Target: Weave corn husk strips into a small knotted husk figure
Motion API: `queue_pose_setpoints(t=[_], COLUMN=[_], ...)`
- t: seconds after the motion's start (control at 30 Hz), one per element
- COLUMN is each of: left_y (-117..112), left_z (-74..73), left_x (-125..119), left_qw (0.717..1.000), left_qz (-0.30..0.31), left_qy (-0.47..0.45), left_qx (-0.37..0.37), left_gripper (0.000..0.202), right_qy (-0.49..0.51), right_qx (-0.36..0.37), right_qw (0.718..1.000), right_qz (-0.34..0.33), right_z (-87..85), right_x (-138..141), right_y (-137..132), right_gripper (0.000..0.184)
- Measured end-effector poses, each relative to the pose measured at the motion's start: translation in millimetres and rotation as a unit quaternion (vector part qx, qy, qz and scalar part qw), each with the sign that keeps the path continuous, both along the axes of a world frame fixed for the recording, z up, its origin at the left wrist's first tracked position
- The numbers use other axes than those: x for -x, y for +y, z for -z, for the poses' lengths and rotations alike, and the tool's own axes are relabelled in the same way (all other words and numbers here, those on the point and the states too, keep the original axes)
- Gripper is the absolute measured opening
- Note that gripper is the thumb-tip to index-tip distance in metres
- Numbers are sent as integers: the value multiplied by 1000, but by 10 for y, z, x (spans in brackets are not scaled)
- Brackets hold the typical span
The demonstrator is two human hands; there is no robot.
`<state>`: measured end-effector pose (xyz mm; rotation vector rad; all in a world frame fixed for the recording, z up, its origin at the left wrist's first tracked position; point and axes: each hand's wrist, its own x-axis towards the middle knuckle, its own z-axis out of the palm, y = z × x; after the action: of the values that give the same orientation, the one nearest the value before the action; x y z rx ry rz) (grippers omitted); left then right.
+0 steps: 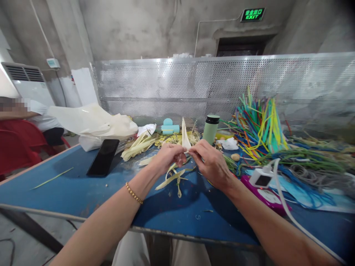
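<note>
My left hand (167,157) and my right hand (211,162) meet above the blue table (83,188), both pinched on a pale palm leaf strip (185,136). The strip's pointed end stands up between my fingers. Its loose tails (173,179) curl down onto the table below my hands. A gold bracelet (134,193) sits on my left wrist.
A black phone (103,157) lies at the left, beside a cream plastic bag (94,123). More leaf strips (140,146), a teal object (169,128) and a green bottle (210,129) stand behind. Coloured strips (259,127), a white charger (262,178) and a perforated metal screen (194,87) fill the right and back. A seated person (39,118) is at far left.
</note>
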<state>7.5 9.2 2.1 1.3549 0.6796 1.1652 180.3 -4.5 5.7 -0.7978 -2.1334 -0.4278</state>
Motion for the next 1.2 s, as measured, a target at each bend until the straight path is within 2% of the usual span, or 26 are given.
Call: queue_pose_setpoints(t=[0.27,0.53,0.63,0.7,0.83,1.0,1.2], left_y=[20,-29,-5,12,2,-52,-74], left_z=[36,-27,3,33,46,-1,-35], left_x=[-18,-7,14,18,-9,-68,-63], left_qw=[1000,999,998,998,997,988,989], left_qz=[4,33,53,56,24,-30,-58], left_qy=[-22,-14,-10,6,53,116,97], left_qx=[6,30,18,0,-49,-92,-97], left_gripper=[18,15,7,10,6,25,23], right_qy=[13,20,24,29,38,25,92], right_qx=[35,78,90,96,101,103,135], right_qw=[999,995,994,993,991,991,984], right_qz=[30,58,63,65,75,84,64], right_z=[1,-11,-12,-17,-19,5,5], right_x=[4,-17,-16,-12,-12,-14,3], right_y=[-14,-13,-10,-8,0,16,48], right_gripper=[15,12,11,12,14,12,15])
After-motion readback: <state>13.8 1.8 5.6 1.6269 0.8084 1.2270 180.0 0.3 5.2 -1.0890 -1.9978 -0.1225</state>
